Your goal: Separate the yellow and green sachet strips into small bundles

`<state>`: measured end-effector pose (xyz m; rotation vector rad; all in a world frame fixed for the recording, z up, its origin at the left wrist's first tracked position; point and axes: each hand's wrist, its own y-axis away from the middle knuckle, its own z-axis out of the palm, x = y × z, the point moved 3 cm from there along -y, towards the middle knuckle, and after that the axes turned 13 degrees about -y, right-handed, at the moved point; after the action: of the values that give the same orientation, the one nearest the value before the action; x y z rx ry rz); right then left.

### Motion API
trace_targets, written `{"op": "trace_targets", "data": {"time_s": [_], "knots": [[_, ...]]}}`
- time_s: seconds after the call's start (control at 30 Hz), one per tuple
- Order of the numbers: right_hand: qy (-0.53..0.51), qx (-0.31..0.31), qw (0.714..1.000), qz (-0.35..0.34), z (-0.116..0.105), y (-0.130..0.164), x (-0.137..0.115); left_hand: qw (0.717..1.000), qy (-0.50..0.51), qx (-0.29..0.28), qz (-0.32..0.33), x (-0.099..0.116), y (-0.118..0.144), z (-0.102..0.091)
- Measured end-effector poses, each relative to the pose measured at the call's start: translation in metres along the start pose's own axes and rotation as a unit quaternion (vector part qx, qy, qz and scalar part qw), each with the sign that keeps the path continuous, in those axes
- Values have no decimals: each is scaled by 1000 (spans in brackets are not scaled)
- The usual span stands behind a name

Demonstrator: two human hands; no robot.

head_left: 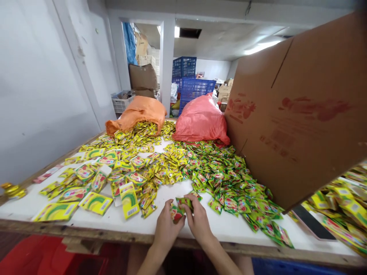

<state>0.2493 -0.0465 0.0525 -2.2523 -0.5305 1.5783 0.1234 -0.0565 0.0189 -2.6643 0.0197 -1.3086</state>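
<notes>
At the near edge of the table (120, 223) my left hand (167, 229) and right hand (197, 221) meet, both closed on a small stack of sachets (179, 208). The fingers pinch the stack from either side, just above the white top. In my judgement the stack is being squared. To do this well I would keep the thumbs on top, the edges flush, and the packets low over the table so that none slips off the front lip.

Open room: a bare white strip lies directly ahead of the hands and to their left. It is the only free working patch.

To the right, green sachets (229, 187) spread in a dense drift, close to the right hand. A phone (312, 223) lies flat beyond them, near the front edge. A tilted carton (298, 114) overhangs that side and limits reach upward and rightward.

To the left lie larger yellow packets (96, 202), some near the front edge. Farther back sit the yellow sachets (134, 137), spilling from an orange sack (137, 110). A red sack (200, 118) stands beside it. Blue crates (192, 82) are stacked beyond the table.
</notes>
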Motion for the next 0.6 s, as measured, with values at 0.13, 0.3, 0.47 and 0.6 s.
{"op": "trace_targets", "data": {"time_s": [0.13,0.3,0.47,0.6], "knots": [[-2,-73,997,37,-10,-5,-9,1000,-1,-3,20,2,1,0],[75,-95,985,122,-16,-17,-14,999,-28,3,44,3,3,3],[96,-164,977,102,-6,-22,-26,996,-47,17,75,3,2,2],[29,-145,984,97,1,-30,-29,998,33,2,52,10,2,1]]}}
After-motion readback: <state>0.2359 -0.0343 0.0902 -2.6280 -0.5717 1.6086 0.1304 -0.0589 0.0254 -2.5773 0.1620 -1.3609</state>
